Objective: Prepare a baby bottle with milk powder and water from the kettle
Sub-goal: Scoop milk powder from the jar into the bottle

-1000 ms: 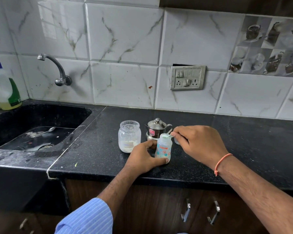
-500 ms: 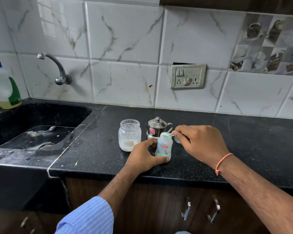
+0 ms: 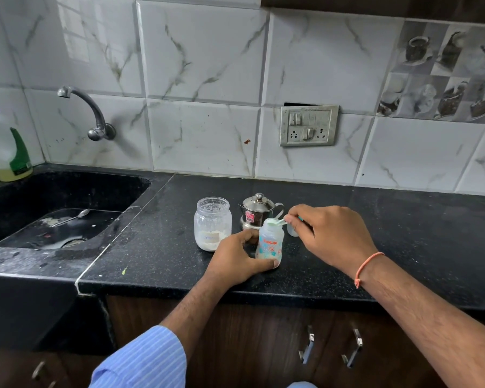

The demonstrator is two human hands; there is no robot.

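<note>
A small clear baby bottle (image 3: 270, 242) with red and teal print stands upright and uncapped on the black counter (image 3: 403, 233). My left hand (image 3: 235, 260) grips its lower part. My right hand (image 3: 328, 233) pinches a small pale green scoop (image 3: 275, 222) held over the bottle's mouth. Left of the bottle stands an open glass jar (image 3: 212, 228) with white milk powder at its bottom. A small steel kettle (image 3: 256, 211) with a lid sits just behind the bottle. A small clear piece (image 3: 292, 230) shows under my right hand, partly hidden.
A black sink (image 3: 67, 197) with a spoon (image 3: 72, 217) in it lies at the left, under a wall tap (image 3: 91, 113). A detergent bottle (image 3: 7, 147) stands at the sink's far corner. A switch panel (image 3: 308, 126) is on the tiled wall. Cabinet handles (image 3: 329, 350) sit below the counter.
Both hands, the bottle and the scoop stay almost where they were; the scoop remains over the bottle's mouth. Only the view shifted slightly.
</note>
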